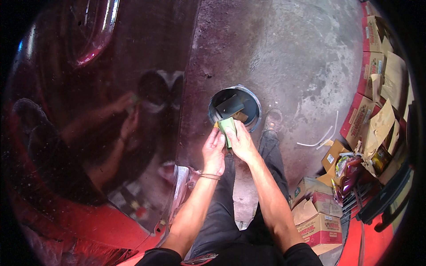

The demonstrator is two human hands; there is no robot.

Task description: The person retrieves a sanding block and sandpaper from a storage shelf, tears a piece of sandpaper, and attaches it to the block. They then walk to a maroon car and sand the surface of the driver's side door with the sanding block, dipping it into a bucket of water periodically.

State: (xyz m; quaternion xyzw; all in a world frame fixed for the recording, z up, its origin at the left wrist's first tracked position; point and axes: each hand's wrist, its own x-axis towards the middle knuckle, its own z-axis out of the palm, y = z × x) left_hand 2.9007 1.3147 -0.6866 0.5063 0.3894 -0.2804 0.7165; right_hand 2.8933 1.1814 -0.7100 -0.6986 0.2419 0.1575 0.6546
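Both my hands grip a folded green sheet (228,126) that looks like sandpaper, held just over the near rim of a dark round bucket (258,103). My left hand (214,153) pinches its left side, where a small yellowish piece (216,125) shows; I cannot tell if it belongs to the sheet. On the right side, my right hand (242,142) has its thumb lying across the green face. Inside the bucket a dark flat sheet (230,106) and a brownish piece (240,116) are visible. The hands hide part of the bucket's near edge.
A glossy dark red vehicle panel (128,133) fills the left side and mirrors my arms. Red cardboard boxes (357,117) and torn cardboard line the right, with more boxes (320,230) nearer. White thin strips (317,142) lie on the concrete floor (284,53). My shoe (273,119) stands beside the bucket.
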